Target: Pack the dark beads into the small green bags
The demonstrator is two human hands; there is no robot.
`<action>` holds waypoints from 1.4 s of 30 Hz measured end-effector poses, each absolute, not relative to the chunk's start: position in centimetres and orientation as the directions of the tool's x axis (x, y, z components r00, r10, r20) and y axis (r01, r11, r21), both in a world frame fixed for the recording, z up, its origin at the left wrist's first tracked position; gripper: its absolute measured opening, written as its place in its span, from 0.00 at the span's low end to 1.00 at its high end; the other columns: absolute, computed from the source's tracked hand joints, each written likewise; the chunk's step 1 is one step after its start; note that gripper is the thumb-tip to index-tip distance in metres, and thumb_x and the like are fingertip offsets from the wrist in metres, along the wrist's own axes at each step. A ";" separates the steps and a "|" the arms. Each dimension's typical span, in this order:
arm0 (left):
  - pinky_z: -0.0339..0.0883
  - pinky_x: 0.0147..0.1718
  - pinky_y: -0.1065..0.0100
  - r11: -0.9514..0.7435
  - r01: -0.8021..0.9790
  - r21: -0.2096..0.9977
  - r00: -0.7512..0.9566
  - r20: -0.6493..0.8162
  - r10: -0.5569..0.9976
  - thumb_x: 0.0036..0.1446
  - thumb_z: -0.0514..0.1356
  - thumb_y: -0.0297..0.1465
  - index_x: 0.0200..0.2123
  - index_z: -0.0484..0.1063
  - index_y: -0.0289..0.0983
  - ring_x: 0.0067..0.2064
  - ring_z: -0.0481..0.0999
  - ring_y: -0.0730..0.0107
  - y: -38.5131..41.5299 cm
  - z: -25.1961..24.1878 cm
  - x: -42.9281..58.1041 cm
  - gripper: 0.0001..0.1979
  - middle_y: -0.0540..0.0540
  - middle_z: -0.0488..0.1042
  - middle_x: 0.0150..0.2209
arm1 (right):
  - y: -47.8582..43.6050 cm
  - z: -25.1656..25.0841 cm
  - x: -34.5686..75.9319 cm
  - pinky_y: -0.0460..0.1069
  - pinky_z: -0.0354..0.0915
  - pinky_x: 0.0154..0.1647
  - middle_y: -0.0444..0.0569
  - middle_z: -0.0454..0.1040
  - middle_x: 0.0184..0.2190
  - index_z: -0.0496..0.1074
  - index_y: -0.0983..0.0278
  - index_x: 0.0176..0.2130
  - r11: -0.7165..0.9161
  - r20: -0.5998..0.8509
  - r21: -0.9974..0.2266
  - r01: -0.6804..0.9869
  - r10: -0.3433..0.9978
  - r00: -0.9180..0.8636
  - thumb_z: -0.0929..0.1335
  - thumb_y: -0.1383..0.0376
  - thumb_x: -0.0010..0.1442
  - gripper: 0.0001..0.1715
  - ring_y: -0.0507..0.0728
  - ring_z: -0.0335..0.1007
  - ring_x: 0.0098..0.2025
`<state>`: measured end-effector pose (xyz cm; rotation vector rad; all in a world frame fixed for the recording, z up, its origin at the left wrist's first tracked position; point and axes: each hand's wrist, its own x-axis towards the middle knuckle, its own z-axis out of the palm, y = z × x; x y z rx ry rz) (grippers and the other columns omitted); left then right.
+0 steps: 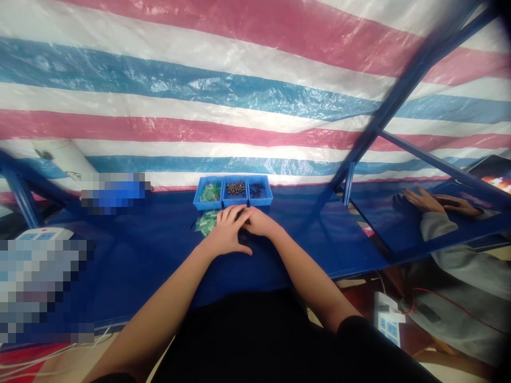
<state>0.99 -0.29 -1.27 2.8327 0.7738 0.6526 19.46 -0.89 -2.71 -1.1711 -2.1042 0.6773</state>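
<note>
My left hand (225, 234) reaches over the blue tabletop, palm down, with its fingers stretched forward and its thumb spread apart. Green flat pieces (206, 223) lie in a small heap against its left side. My right hand (258, 221) meets the left fingertips, its own fingers bent inward; whatever they pinch is dark and mostly hidden. Just beyond both hands stand three joined blue bins: the left bin (195, 201) holds green pieces, the middle bin (235, 203) small shiny brown-and-silver parts, and the right bin (261, 202) dark slender parts.
Blue metal frame bars (383, 114) rise at the right. Past them, a co-worker's hands (425, 201) rest over the same bench. A white power strip (387, 322) hangs below the right edge. A blurred blue object (120, 192) sits at the back left, before a striped sheet (239, 96).
</note>
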 end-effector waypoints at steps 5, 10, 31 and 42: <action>0.40 0.59 0.39 -0.865 0.495 0.077 0.788 0.380 0.485 0.38 0.70 0.52 0.64 0.54 0.46 0.65 0.46 0.35 -0.2 -2.3 1.2 0.52 0.37 0.49 0.67 | -0.9 -2.6 19.1 0.51 0.60 0.49 0.51 0.74 0.39 0.74 0.66 0.38 0.542 0.302 -0.584 0.604 0.836 -0.459 0.65 0.74 0.57 0.10 0.56 0.66 0.45; 0.43 0.59 0.41 -0.849 0.526 0.047 0.754 0.435 0.491 0.45 0.68 0.47 0.63 0.57 0.46 0.64 0.51 0.39 0.6 -3.2 1.4 0.43 0.36 0.54 0.64 | -0.7 -3.0 19.0 0.51 0.62 0.47 0.51 0.75 0.38 0.72 0.67 0.38 0.538 0.357 -0.615 0.576 0.842 -0.404 0.62 0.76 0.57 0.12 0.55 0.68 0.42; 0.56 0.46 0.57 -0.770 0.587 0.251 0.500 0.635 0.589 0.64 0.52 0.34 0.42 0.74 0.40 0.44 0.72 0.60 2.1 -3.0 0.2 0.11 0.43 0.77 0.39 | -0.3 -2.5 18.7 0.48 0.68 0.33 0.46 0.76 0.26 0.69 0.65 0.35 0.095 0.097 -0.993 -0.070 0.995 -0.028 0.75 0.55 0.46 0.21 0.54 0.75 0.32; 0.57 0.44 0.59 -0.758 0.592 0.274 0.495 0.618 0.611 0.63 0.52 0.33 0.38 0.71 0.38 0.40 0.72 0.62 2.2 -2.9 0.2 0.09 0.45 0.76 0.36 | -0.9 -2.3 18.8 0.50 0.69 0.41 0.48 0.77 0.33 0.74 0.65 0.38 0.242 0.240 -0.970 0.024 0.968 -0.072 0.74 0.57 0.49 0.19 0.53 0.74 0.35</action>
